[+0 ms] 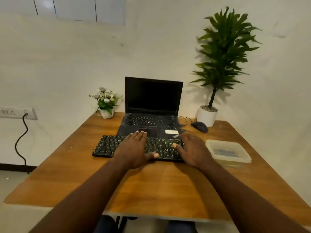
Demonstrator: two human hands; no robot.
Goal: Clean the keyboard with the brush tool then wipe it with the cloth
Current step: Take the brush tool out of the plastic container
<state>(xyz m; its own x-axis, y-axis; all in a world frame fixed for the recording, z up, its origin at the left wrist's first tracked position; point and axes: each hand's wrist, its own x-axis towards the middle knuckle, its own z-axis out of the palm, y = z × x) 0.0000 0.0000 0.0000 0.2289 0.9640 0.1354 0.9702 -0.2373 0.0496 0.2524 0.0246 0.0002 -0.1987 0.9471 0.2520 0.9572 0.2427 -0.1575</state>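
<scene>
A black keyboard (107, 145) lies on the wooden table (151, 185) in front of a laptop, with pale flecks of debris on its right half. My left hand (134, 147) rests flat on the middle of the keyboard, fingers straight and reaching past its far edge. My right hand (191, 148) lies flat on the keyboard's right end, thumb on the keys. Neither hand holds anything. A clear lidded plastic box (227, 150) to the right shows something blue inside; I cannot tell what it is. No brush or cloth is plainly visible.
An open black laptop (153, 105) with a dark screen stands behind the keyboard. A wired mouse (200, 126) and a tall potted plant (218, 64) sit at the back right, a small flower pot (106, 101) at the back left. A wall socket (16, 113) with a cable is at the left.
</scene>
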